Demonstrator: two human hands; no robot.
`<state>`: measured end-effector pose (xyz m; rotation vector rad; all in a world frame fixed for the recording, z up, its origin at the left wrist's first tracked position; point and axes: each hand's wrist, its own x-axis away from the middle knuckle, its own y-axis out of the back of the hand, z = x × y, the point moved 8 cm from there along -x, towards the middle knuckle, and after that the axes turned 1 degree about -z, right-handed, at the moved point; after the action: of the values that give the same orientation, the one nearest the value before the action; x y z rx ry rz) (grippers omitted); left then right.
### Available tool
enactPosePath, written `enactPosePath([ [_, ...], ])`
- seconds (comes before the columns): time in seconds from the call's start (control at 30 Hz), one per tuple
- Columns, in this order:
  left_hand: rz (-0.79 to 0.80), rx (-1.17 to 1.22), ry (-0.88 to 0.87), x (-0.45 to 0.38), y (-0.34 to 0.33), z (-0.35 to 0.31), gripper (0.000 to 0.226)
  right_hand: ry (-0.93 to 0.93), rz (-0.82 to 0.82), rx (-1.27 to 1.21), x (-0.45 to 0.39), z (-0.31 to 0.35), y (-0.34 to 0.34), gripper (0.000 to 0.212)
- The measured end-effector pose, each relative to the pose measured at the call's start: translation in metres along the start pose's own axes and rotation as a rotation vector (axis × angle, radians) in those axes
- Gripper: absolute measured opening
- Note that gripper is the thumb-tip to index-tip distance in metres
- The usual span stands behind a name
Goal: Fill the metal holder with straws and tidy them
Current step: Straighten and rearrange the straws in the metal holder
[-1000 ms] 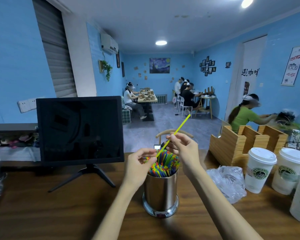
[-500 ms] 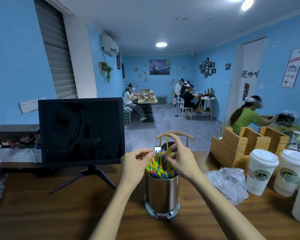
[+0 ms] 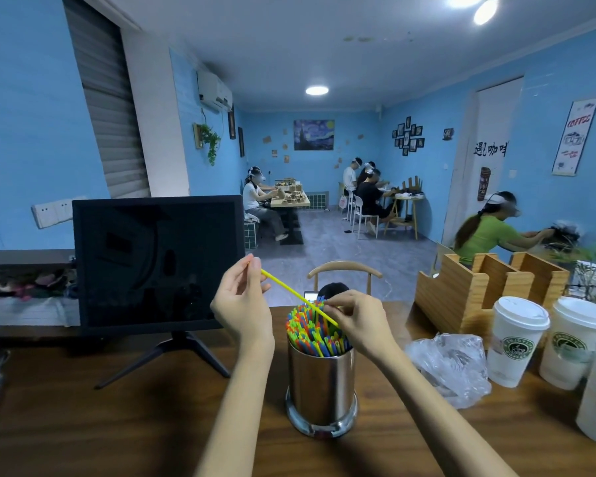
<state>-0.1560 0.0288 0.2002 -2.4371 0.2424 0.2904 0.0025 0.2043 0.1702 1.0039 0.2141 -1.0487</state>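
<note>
A shiny metal holder (image 3: 320, 383) stands upright on the wooden counter, packed with several coloured straws (image 3: 310, 333). One yellow straw (image 3: 289, 289) slants from upper left to lower right above them. My left hand (image 3: 243, 304) pinches its upper end, to the left of the holder. My right hand (image 3: 355, 316) pinches its lower end over the holder's right rim, its fingers among the straw tops.
A black monitor (image 3: 157, 263) on a tripod stand sits to the left. To the right lie a crumpled clear plastic bag (image 3: 451, 366), lidded white paper cups (image 3: 516, 339) and a wooden organiser (image 3: 486, 290). A chair back (image 3: 344, 273) rises behind the counter.
The yellow straw stood upright in the holder half a second ago; now it slants up to the left, with my left hand raised and pinching its upper end.
</note>
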Motion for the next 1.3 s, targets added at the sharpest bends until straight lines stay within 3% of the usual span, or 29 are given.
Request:
enactPosePath([
  [0.1, -0.065, 0.076, 0.043, 0.004, 0.004, 0.002, 0.008, -0.122, -0.040, -0.166, 0.003, -0.007, 0.000, 0.013],
  [0.23, -0.114, 0.168, 0.181, 0.000, 0.008, 0.020, 0.013, -0.383, -0.112, -0.807, 0.009, -0.010, 0.008, 0.042],
  [0.3, -0.123, 0.184, 0.306, 0.005, 0.008, 0.038, 0.018, -0.458, -0.095, -1.014, 0.009, -0.002, 0.010, 0.054],
  [0.4, -0.106, 0.195, 0.406, 0.017, 0.006, 0.059, 0.020, -0.481, -0.074, -1.124, 0.001, 0.006, 0.010, 0.062],
  [0.5, -0.031, 0.166, 0.395, 0.030, 0.001, 0.065, 0.011, -0.377, -0.115, -1.189, -0.009, 0.012, 0.019, 0.062],
  [0.6, 0.082, -0.007, 0.278, 0.039, -0.006, 0.064, 0.011, -0.245, -0.103, -1.086, -0.015, 0.022, 0.024, 0.035],
  [0.7, 0.345, -0.373, -0.035, 0.046, -0.019, 0.058, 0.016, -0.103, -0.154, -0.736, -0.021, 0.027, 0.035, 0.023],
  [0.8, 0.482, -0.719, -0.238, 0.047, -0.022, 0.058, 0.023, 0.022, -0.208, -0.420, -0.022, 0.030, 0.047, 0.010],
  [0.83, 0.507, -0.764, -0.249, 0.045, -0.022, 0.060, 0.026, 0.064, -0.190, -0.333, -0.021, 0.030, 0.046, 0.015],
  [0.97, 0.602, -0.896, -0.261, 0.035, -0.029, 0.067, 0.036, 0.105, 0.036, -0.077, -0.009, 0.016, 0.011, 0.085],
  [1.1, 0.700, -1.010, -0.203, 0.029, -0.041, 0.073, 0.033, 0.096, 0.082, 0.012, 0.002, 0.007, -0.002, 0.098],
  [1.17, 0.763, -1.092, -0.196, 0.027, -0.049, 0.076, 0.031, 0.100, 0.074, 0.054, 0.000, 0.006, 0.000, 0.080],
  [1.27, 0.859, -1.259, -0.242, 0.027, -0.060, 0.079, 0.031, 0.076, 0.021, 0.181, -0.001, 0.005, 0.002, 0.022],
  [1.3, 0.879, -1.304, -0.255, 0.027, -0.064, 0.077, 0.029, 0.056, 0.014, 0.214, 0.000, 0.005, 0.002, 0.012],
])
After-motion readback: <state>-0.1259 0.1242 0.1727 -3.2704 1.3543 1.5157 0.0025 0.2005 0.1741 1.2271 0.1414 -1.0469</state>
